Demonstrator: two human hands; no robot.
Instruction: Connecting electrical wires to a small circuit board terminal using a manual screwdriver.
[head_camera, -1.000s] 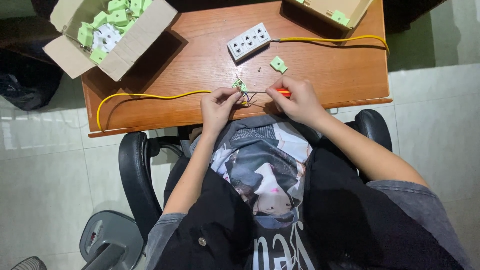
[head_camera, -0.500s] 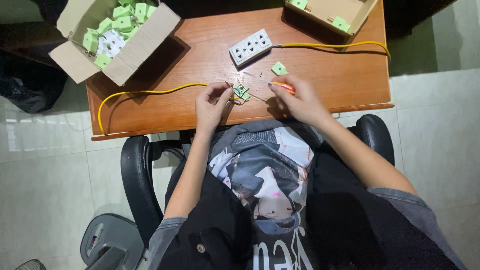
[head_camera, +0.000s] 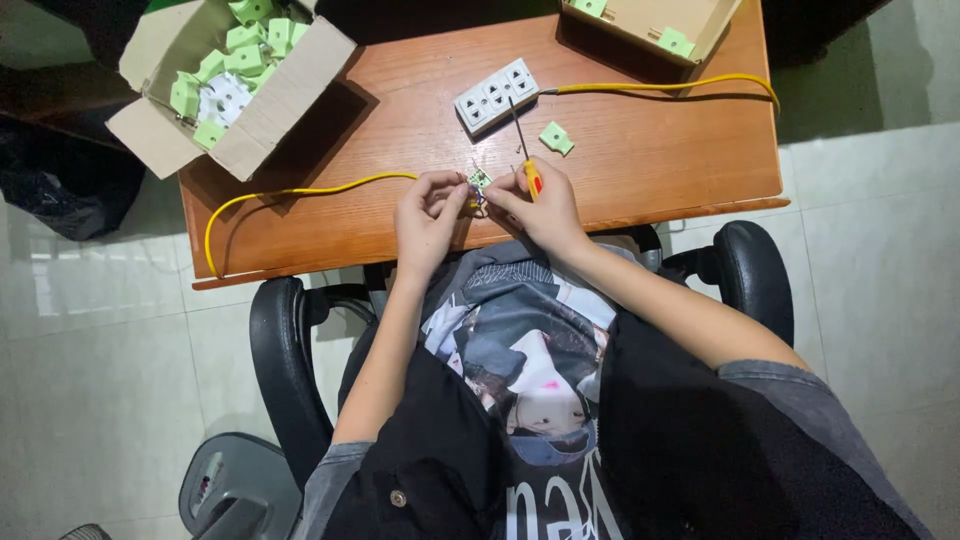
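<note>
My left hand pinches a small green socket part with wires at the near edge of the wooden desk. A yellow cable runs from that part off to the left. My right hand touches the same part with its fingertips and grips a screwdriver with a red and yellow handle, its shaft pointing away toward a white power strip. A loose green piece lies just right of the screwdriver.
An open cardboard box of green and white socket parts sits at the desk's far left. A second box stands at the far right, with another yellow cable leading from the power strip. I sit in a black office chair.
The screwdriver, earlier lying sideways in my right hand, now points away toward the power strip. Both hands have drawn together on the small green part.
</note>
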